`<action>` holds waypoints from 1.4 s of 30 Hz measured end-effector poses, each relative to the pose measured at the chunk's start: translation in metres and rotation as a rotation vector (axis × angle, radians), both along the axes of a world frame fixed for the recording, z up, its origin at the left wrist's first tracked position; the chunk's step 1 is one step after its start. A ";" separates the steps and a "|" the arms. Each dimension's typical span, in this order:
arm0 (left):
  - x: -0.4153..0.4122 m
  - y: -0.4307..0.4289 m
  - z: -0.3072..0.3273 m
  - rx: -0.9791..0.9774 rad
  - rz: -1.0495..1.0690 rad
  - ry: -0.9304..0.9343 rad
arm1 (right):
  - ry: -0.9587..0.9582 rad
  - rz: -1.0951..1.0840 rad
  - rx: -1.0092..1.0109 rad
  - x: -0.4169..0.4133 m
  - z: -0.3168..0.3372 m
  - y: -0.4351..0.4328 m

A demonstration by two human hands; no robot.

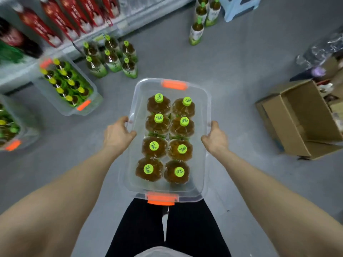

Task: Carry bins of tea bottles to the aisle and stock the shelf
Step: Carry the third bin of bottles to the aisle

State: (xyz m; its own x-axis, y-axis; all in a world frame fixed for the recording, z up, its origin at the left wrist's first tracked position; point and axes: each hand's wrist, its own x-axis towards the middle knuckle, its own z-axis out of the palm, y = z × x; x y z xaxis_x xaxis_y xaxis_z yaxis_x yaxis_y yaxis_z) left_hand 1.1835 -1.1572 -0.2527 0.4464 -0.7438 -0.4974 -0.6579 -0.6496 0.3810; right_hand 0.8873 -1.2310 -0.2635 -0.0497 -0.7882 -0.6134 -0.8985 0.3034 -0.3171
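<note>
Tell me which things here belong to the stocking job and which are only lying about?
Belong to the job: clear plastic bin with orange latches, gripped by left hand and right hand; eight green-capped brown tea bottles in it; second clear bin on the floor; white shelf.
Lying about: open brown cardboard box; light blue plastic stool; crumpled clear plastic wrap.

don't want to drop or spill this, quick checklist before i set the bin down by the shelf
1. Left hand grips the bin at its left rim: ok.
2. Right hand grips the right rim: ok.
3. Eight tea bottles upright and capped, two rows: ok.
4. Bare floor ahead of the bin: ok.
5. Loose bottles by the shelf stand apart from that patch: ok.
6. Floor directly under the bin: cannot tell, hidden.
</note>
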 end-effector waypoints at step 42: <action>0.181 -0.654 -0.428 0.081 0.188 0.018 | 0.049 0.081 0.049 0.218 -0.426 -0.693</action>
